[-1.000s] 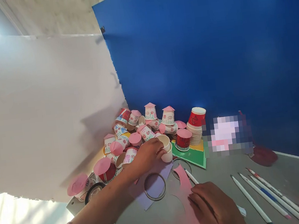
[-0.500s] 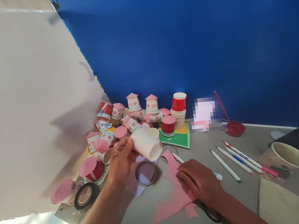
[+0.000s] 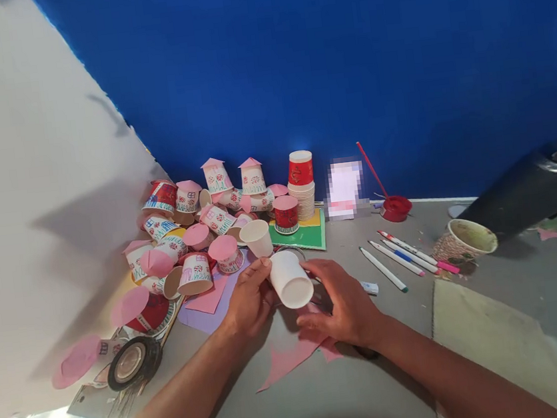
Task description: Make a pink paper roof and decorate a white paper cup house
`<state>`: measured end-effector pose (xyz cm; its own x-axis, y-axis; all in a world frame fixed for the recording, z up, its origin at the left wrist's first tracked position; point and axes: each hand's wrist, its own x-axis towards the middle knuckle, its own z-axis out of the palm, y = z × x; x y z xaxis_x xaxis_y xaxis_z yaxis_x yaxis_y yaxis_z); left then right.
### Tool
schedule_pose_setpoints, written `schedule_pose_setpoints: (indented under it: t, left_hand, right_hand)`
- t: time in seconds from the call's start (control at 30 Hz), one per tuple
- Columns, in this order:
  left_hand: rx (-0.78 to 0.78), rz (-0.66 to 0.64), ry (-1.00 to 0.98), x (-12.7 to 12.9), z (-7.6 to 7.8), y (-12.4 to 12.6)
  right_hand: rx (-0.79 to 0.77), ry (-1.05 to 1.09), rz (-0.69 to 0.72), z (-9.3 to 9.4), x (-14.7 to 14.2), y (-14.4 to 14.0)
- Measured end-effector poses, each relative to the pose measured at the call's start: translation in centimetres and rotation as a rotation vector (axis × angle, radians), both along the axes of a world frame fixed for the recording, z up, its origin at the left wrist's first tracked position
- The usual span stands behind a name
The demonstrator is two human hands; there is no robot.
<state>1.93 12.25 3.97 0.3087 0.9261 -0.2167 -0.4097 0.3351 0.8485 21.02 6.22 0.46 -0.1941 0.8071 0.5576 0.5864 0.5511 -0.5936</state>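
Observation:
My left hand is closed on a plain white paper cup, gripping its left side. The cup is tilted, with its base end toward me. My right hand is at the cup's right side, thumb and fingers spread apart; its fingertips are close to the cup, and I cannot tell if they touch. Below the hands lies a cut piece of pink paper, partly hidden by my right hand. Another white paper cup stands just behind the held one.
Decorated cups with pink paper tops are heaped at left. A cup stack stands behind. Markers, a patterned cup, a dark bottle and a cloth lie at right. Black tape is at front left.
My right hand has left the pink paper and come up to the white cup. The cup in my left hand has turned more upright. The view has shifted to the right.

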Motion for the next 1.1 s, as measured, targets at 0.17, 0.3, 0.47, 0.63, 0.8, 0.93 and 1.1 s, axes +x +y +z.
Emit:
schedule_pose_setpoints:
  t: [0.17, 0.3, 0.47, 0.63, 0.8, 0.93, 1.1]
  left_hand:
    - [-0.056, -0.107, 0.054, 0.6, 0.5, -0.6]
    - [0.128, -0.105, 0.239, 0.8, 0.6, -1.8]
    - [0.461, -0.257, 0.408, 0.9, 0.3, -2.5]
    - [0.295, -0.142, 0.401, 1.2, 0.0, -1.8]
    - [-0.026, -0.087, 0.023, 1.2, 1.3, -1.3]
    - [-0.156, -0.126, -0.088, 1.4, 2.0, -1.7]
    - [-0.233, -0.089, -0.088, 1.6, 0.9, -2.0]
  right_hand:
    - [0.146, -0.035, -0.069, 0.4, -0.6, 0.1]
    - [0.01, 0.072, -0.141, 1.1, -0.6, 0.3]
    - [-0.075, 0.02, -0.2, 1.0, -0.6, 0.3]
    - [-0.105, -0.049, -0.134, 2.7, -0.2, 0.4]
    - [-0.09, 0.044, -0.266, 8.8, 4.4, 1.7]
    - [-0.052, 0.233, -0.463, 13.1, 9.1, 1.6]
    - [-0.346, -0.25, -0.674, 10.8, 11.7, -1.0]
